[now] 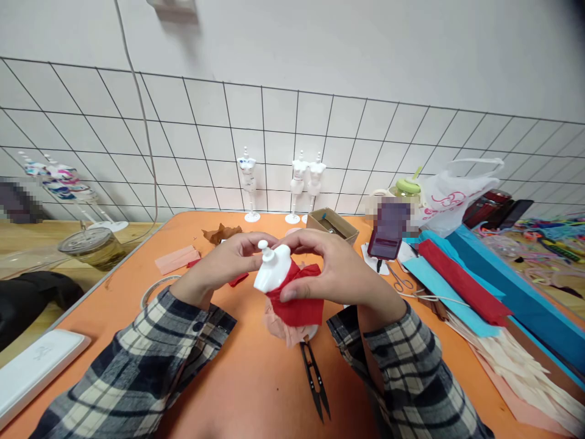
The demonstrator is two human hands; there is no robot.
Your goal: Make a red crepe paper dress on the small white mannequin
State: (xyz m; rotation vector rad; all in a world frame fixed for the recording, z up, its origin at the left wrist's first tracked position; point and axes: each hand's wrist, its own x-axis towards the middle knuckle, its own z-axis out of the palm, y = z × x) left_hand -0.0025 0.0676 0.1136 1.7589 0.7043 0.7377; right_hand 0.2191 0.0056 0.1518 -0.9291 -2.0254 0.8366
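Observation:
A small white mannequin (pixel 274 272) leans tilted between my hands, its neck knob pointing up and left. Red fabric (pixel 299 305) wraps its torso, with pale pink fabric (pixel 283 329) hanging below. My right hand (pixel 324 268) is closed around the mannequin, thumb pressing on the red fabric. My left hand (pixel 237 259) has its fingers curled at the mannequin's far shoulder, the fingertips hidden behind it. Just below the pink fabric, black thread snips (pixel 314 378) lie on the orange table (pixel 237 378).
Three bare mannequins (pixel 299 183) stand along the tiled wall beside a cardboard box (pixel 333 225). Right of my hands are a phone (pixel 387 231) on a stand, scissors (pixel 402 280) and layered fabric strips (pixel 461 283). A white power bank (pixel 41 372) lies at left, near pink scraps (pixel 177 260).

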